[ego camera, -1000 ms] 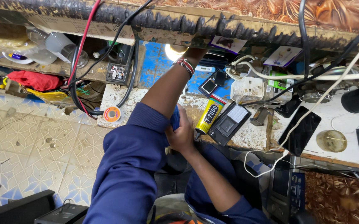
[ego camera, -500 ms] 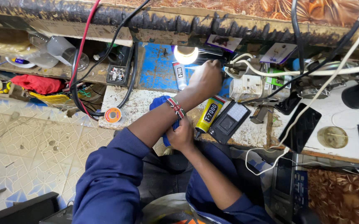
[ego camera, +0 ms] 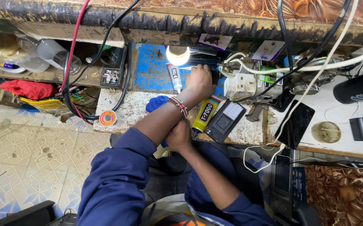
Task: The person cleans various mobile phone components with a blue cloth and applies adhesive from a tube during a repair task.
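Cluttered, stained white workbench (ego camera: 118, 111) under a glowing bulb (ego camera: 177, 55). Left hand (ego camera: 199, 82) reached forward, fingers curled over something small and dark by the blue board (ego camera: 150, 71); cannot tell what is gripped. Right hand (ego camera: 179, 136) low at the bench edge, tucked under the left forearm, closed, contents hidden. Between both hands, just right of the beaded wrist: yellow glue tube (ego camera: 204, 114), long axis tilted, black cap toward the body. Beside it a black rectangular device (ego camera: 224, 121). White glue tube (ego camera: 174, 77) upright left of the left hand. Compared with 0.5 s back: left hand drawn nearer, lower on the board.
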